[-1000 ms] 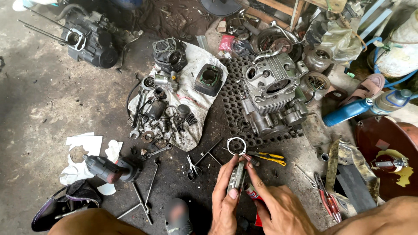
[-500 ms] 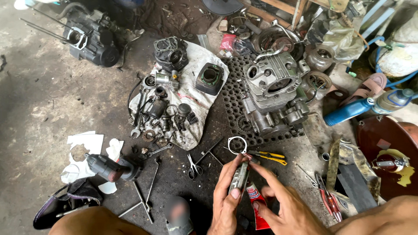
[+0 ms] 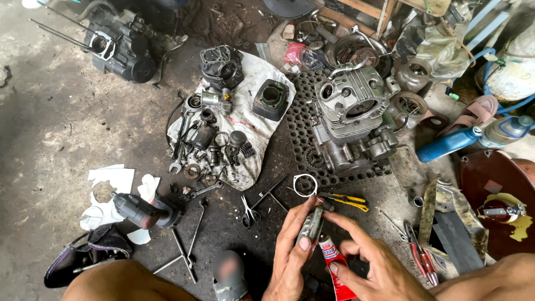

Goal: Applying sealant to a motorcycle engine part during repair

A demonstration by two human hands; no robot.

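My left hand (image 3: 291, 255) grips a small grey metal engine part (image 3: 310, 226) upright between thumb and fingers, low in the middle of the head view. My right hand (image 3: 372, 266) is next to it, its forefinger reaching to the part's top edge, and it holds a red and white tube of sealant (image 3: 335, 265) against the palm. A white ring-shaped gasket (image 3: 305, 185) lies on the floor just above the hands. The grey engine block (image 3: 355, 124) sits on a black perforated mat (image 3: 305, 134) beyond it.
A dirty white cloth (image 3: 251, 134) carries several small engine parts and a black cylinder (image 3: 270, 99). Scissors (image 3: 247, 212), a yellow utility knife (image 3: 345, 200), wrenches, red pliers (image 3: 419, 251) and a power tool (image 3: 142, 212) lie around. A blue bottle (image 3: 450, 144) is at right. My knees frame the bottom edge.
My hands and the metal part have stayed in place. My right forefinger has shifted along the part's top, and the red tube shows more clearly under the right hand.
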